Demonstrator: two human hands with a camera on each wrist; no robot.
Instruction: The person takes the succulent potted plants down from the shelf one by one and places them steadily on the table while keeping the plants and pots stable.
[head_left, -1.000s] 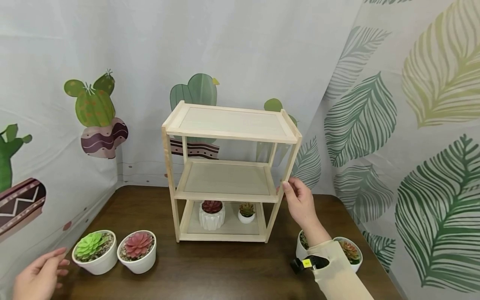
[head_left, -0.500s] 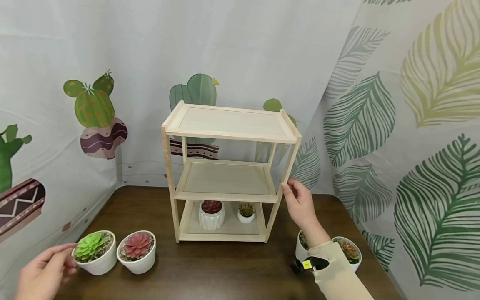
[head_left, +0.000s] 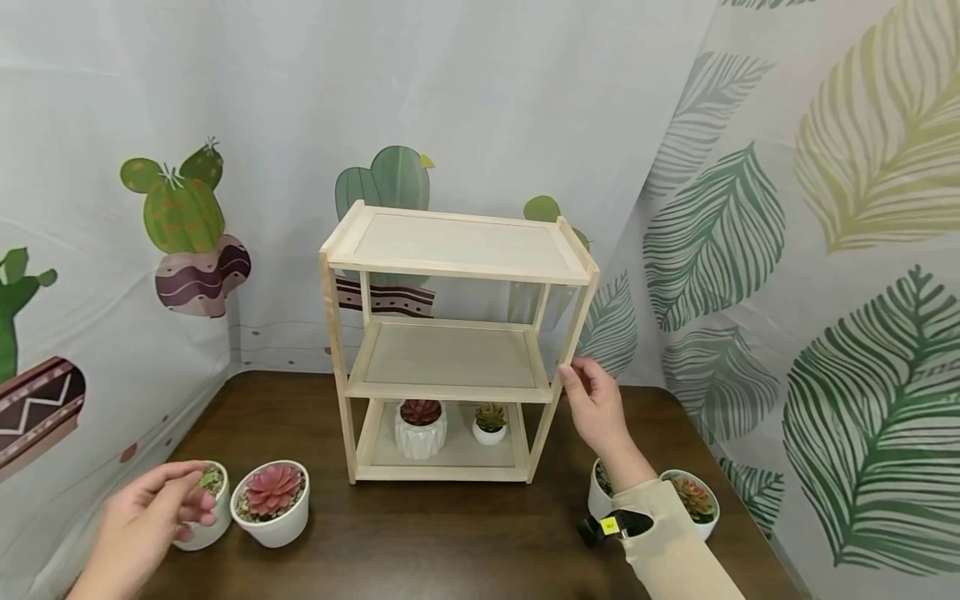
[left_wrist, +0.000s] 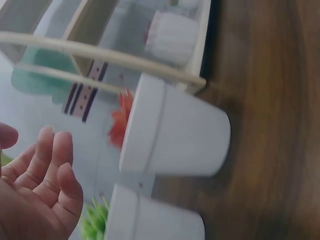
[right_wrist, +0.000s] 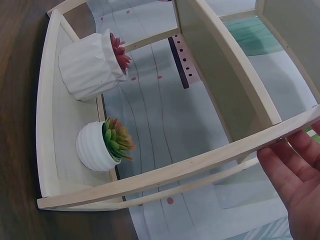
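Note:
My left hand [head_left: 146, 518] hovers over the left pot, fingers loosely bent and holding nothing. It covers most of the green succulent in its white pot [head_left: 213, 527]. Just to the right, a white pot with a pink-red succulent [head_left: 274, 490] stands apart from the hand. In the left wrist view, the left hand [left_wrist: 42, 187] is in the air beside both pots. With thumb and fingers, my right hand [head_left: 600, 410] holds the front right post of a three-tier wooden shelf [head_left: 450, 391]. The right wrist view shows its fingertips on that post [right_wrist: 200, 165].
On the bottom tier sit a fluted white pot [head_left: 421, 440] with a dark red succulent and a small white pot [head_left: 489, 435]. Two more potted succulents stand beneath the right forearm, one in a white pot [head_left: 705, 525]. A printed curtain [head_left: 480, 100] hangs behind the brown table [head_left: 420, 550].
My left hand has come in from the left, passing over the green succulent and hiding it. The right hand stays on the shelf post, and the pots have kept their places.

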